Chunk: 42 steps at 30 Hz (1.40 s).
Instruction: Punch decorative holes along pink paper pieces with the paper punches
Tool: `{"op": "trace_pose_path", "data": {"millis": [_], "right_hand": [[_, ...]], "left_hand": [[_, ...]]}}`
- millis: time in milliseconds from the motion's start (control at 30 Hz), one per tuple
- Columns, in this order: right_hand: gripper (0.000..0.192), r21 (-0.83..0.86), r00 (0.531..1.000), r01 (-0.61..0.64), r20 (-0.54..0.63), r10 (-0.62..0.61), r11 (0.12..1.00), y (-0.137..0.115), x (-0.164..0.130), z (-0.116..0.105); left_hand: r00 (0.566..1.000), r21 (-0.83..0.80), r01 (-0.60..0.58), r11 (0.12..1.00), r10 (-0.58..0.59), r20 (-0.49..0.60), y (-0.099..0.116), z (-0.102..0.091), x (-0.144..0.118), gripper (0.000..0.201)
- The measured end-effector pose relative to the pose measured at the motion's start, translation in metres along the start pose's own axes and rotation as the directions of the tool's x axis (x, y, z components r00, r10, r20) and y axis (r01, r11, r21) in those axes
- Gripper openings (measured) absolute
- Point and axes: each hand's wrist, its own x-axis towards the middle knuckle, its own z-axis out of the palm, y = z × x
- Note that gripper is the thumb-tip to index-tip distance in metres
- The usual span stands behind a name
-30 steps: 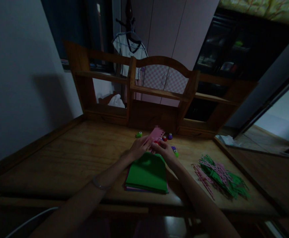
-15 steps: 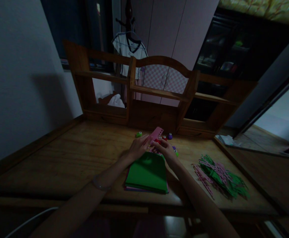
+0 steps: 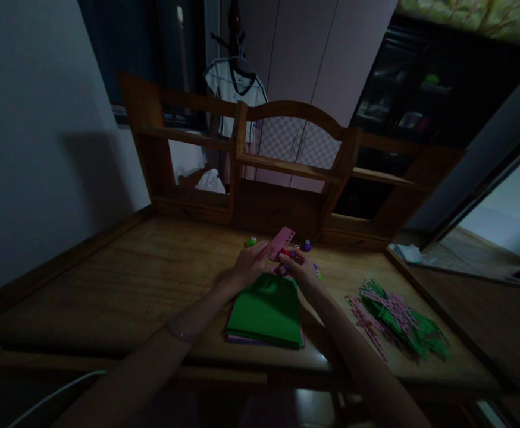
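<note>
Seen over a stack of flat coloured sheets topped by a green one (image 3: 266,309), lying at the near edge of the wooden desk (image 3: 121,279). Just beyond the stack's far edge, left hand (image 3: 250,266) pinched shut on a narrow pink paper strip (image 3: 281,242), which slants up and away with a row of small holes already showing along its far end. Beside it, right hand (image 3: 303,271) closed over a small red punch (image 3: 284,253), pressed against the strip's lower part; exact finger placement too dark to make out. Behind the stack, near the foot of the wooden shelf unit (image 3: 287,172), more little punches left idle: a green one (image 3: 251,242) to the left, a purple one (image 3: 306,244) to the right, another partly hidden by the right hand. Well to the right of the stack, a loose heap of finished pink and green punched strips (image 3: 398,318), spread over the desk. Judging from that heap, a good deal of the punching done; judging from the thick stack and the unpunched lower stretch of the held strip, plenty left, with the present strip only partly worked.
</note>
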Motion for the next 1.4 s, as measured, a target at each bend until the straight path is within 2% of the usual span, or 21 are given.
{"op": "trace_pose_path", "data": {"millis": [267, 367, 500, 700, 1067, 1300, 1400], "right_hand": [[0.028, 0.024, 0.999, -0.025, 0.033, 0.024, 0.999, -0.004, -0.002, 0.002], [0.028, 0.006, 1.0, 0.01, 0.011, -0.01, 1.0, -0.006, -0.003, 0.002], [0.028, -0.058, 0.999, 0.041, 0.036, -0.039, 0.997, -0.008, -0.003, 0.003], [0.032, -0.152, 0.998, 0.061, 0.002, -0.061, 0.986, -0.008, -0.004, 0.005], [0.029, -0.204, 0.979, 0.16, -0.094, -0.182, 0.966, -0.002, 0.0, 0.004], [0.031, -0.202, 0.981, 0.142, -0.101, -0.165, 0.969, -0.003, -0.001, 0.005], [0.029, -0.19, 0.988, 0.134, -0.053, -0.146, 0.973, -0.002, -0.001, 0.004]], "left_hand": [[0.999, -0.012, 0.021, 1.0, -0.02, 0.032, 0.008, -0.004, -0.002, 0.037], [0.999, -0.01, 0.032, 0.999, -0.032, 0.026, 0.009, -0.004, -0.002, 0.036], [0.998, 0.0, 0.06, 0.998, -0.06, 0.002, 0.006, -0.004, -0.002, 0.036], [0.998, -0.005, 0.057, 0.998, -0.057, 0.0, 0.006, -0.004, -0.002, 0.038], [0.999, 0.059, 0.03, 0.998, -0.03, -0.012, -0.001, 0.005, -0.001, 0.035], [0.998, 0.094, 0.063, 0.994, -0.061, -0.033, 0.0, 0.005, -0.001, 0.033], [0.998, 0.115, 0.06, 0.991, -0.057, -0.033, -0.001, 0.005, -0.001, 0.034]]}}
